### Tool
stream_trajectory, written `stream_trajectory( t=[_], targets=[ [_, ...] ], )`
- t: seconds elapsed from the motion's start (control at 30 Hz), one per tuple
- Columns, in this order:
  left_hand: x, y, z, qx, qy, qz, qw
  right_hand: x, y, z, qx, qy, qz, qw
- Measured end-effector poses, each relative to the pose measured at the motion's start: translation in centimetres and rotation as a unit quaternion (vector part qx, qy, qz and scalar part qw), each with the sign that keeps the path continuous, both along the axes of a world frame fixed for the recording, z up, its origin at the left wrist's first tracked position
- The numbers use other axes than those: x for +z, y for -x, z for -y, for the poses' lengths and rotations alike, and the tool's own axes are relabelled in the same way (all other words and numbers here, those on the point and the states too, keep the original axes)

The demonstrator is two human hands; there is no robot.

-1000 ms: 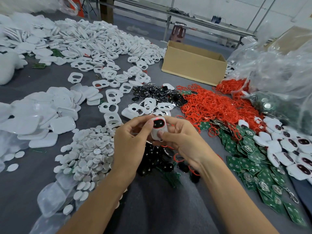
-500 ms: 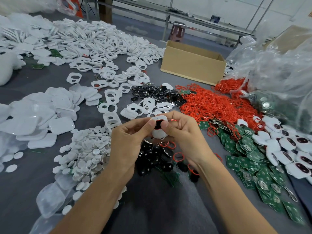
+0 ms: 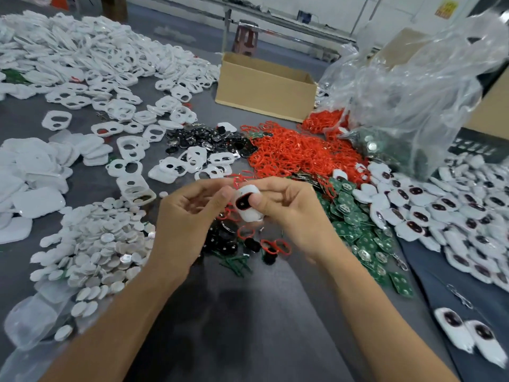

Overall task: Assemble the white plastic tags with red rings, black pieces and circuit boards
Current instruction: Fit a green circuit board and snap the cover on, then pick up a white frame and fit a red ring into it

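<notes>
Nearer than the cardboard box (image 3: pixel 264 89), the left hand (image 3: pixel 187 216) and right hand (image 3: pixel 289 210) pinch one white tag (image 3: pixel 249 213) by its edges. It looks light, hard and slippery, so the edges seem the safest hold.

Tags (image 3: pixel 249 205): white glossy plastic. Rings (image 3: pixel 297 153): red, rubbery-looking. Box (image 3: pixel 264 86), 12 o'clock: matt cardboard. Bag (image 3: pixel 413 92), 2 o'clock: clear crinkled film.

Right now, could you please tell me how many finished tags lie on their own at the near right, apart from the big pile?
2. The left finished tag lies at the view's near right; the right finished tag lies right beside it. None appears hidden there.
</notes>
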State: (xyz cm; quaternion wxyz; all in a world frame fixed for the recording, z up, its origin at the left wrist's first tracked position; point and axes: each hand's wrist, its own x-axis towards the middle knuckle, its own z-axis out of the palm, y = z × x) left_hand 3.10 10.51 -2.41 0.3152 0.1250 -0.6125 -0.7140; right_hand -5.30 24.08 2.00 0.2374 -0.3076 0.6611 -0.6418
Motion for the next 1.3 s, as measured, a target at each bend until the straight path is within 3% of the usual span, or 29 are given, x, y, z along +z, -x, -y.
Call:
stream_trajectory(
  t=[0.13,0.23,0.33,0.5,0.67,0.77,0.83,0.93,1.07,1.2,1.3],
  targets=[
    [0.1,-0.2,1.1,0.009,-0.019,-0.003,1.000,0.9,-1.0,-8.1,-0.172,-0.065,-0.187,0.965],
    [0.0,-0.4,1.9,0.056,-0.026,0.001,0.998,-0.3,-1.5,-16.3,-0.373,-0.193,-0.285,0.862],
    [-0.1,-0.2,2.2,0.094,-0.038,0.007,0.995,-2.8,-1.2,-24.0,-0.526,-0.281,-0.253,0.762],
    [-0.2,-0.1,3.2,0.116,-0.064,0.028,0.991,-6.0,-1.0,-29.2,-0.566,-0.356,-0.208,0.714],
    [-0.2,-0.1,3.7,0.117,-0.071,0.045,0.990,-6.2,-1.4,-28.7,-0.530,-0.359,-0.179,0.747],
    [0.0,-0.2,3.6,0.123,-0.085,0.041,0.988,-5.2,-1.5,-27.1,-0.528,-0.391,-0.251,0.711],
    [0.1,-0.4,3.7,0.139,-0.096,0.034,0.985,-4.3,-1.3,-25.0,-0.517,-0.362,-0.318,0.707],
    [0.3,-0.5,3.8,0.160,-0.102,0.039,0.981,-3.0,-0.5,-19.9,-0.435,-0.304,-0.364,0.765],
    [0.5,-0.7,4.7,0.224,-0.090,0.061,0.968,-2.5,1.0,-10.4,-0.252,-0.241,-0.386,0.854],
    [0.6,-1.2,6.1,0.306,-0.068,0.062,0.947,-2.7,2.5,-2.6,-0.132,-0.206,-0.372,0.895],
    [0.5,-1.3,6.5,0.319,-0.044,0.074,0.944,-2.5,3.6,1.8,-0.091,-0.214,-0.371,0.899]
  ],
)
